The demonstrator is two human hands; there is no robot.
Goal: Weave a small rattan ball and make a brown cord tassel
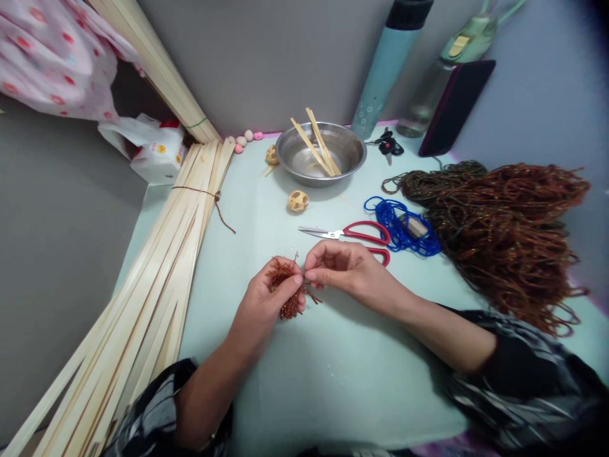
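Observation:
A small bundle of reddish-brown cord (288, 309), like a tassel with cut ends hanging down, is pinched in my left hand (269, 292). My right hand (345, 270) meets it at the bundle's right side, thumb and forefinger pressed together. What lies between those fingertips is too small to make out, perhaps a strand end. Just beyond my right hand lie red-handled scissors (335, 234), blades pointing left, one handle partly covered by the hand. A woven ball of pale strips (298, 201) rests past the scissors.
Behind stands a steel bowl (285, 166) with wood strips inside. Long pale strips (157, 254), tied with cord, slant down the left side. Blue cord (387, 222) and a brown yarn heap (514, 241) lie right. A teal bottle (385, 70), keys (389, 146) and a phone (457, 108) are at the back.

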